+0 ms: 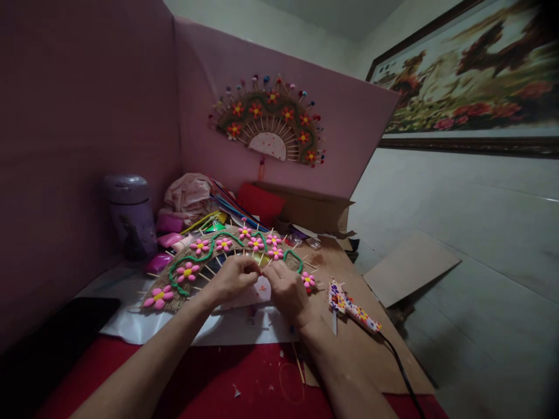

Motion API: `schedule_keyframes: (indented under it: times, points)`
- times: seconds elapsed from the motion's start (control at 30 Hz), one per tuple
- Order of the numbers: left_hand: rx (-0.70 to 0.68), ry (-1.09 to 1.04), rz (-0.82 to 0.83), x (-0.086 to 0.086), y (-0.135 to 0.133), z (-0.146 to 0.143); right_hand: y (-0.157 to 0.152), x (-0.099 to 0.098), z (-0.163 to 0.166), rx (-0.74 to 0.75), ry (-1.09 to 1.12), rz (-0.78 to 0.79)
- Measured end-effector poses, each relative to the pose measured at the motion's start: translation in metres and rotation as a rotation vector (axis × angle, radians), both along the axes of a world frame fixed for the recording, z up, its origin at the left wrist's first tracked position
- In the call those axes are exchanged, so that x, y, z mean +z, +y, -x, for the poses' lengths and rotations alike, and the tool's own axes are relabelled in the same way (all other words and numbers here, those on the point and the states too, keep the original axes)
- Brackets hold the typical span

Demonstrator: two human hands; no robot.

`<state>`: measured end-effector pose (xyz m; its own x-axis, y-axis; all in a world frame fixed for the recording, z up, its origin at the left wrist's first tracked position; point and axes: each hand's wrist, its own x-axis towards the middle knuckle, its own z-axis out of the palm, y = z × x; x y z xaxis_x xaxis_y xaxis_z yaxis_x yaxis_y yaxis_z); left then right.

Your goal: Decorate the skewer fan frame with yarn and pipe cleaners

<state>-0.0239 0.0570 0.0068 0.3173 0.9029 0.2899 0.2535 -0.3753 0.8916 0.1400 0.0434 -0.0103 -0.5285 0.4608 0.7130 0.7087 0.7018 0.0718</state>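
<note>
A fan-shaped craft piece (203, 260) lies in front of me, its twine-wrapped band set with pink flowers, a green wavy strand and thin sticks. Over its middle, my left hand (233, 278) and my right hand (286, 290) meet fingertip to fingertip. Both are closed in a pinch, and whatever is between the fingers is too small or hidden to make out. Just below them shows the fan's white base piece (262, 289) with a small orange mark. A flower-patterned glue gun (354, 308) with a black cord rests to the right of my right hand.
A purple tumbler (131, 218) stands at the left, beside bright pink packets (169, 240). Cardboard (367, 361) covers the table's right side over a red cloth (196, 378). A finished-looking fan (271, 110) hangs on the pink panel (340, 110) behind.
</note>
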Motion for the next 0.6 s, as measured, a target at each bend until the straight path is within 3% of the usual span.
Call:
schedule_keyframes:
  times: [0.1,0.2,0.27,0.43,0.6]
  points:
    - [0.026,-0.062,0.009,0.005,-0.004,-0.003,-0.002,-0.003,0.001,0.042,0.189,0.106]
    - [0.005,-0.292,0.146,0.010,-0.010,-0.008,-0.005,-0.003,0.004,0.036,0.498,0.220]
    - [-0.009,-0.386,0.211,0.012,-0.013,-0.011,-0.007,-0.003,0.006,0.043,0.583,0.248]
    - [0.015,-0.381,0.200,0.010,-0.016,-0.014,-0.009,-0.003,0.008,0.034,0.566,0.243]
    - [0.030,-0.276,0.065,0.004,-0.010,-0.013,-0.005,-0.006,0.006,0.027,0.462,0.195]
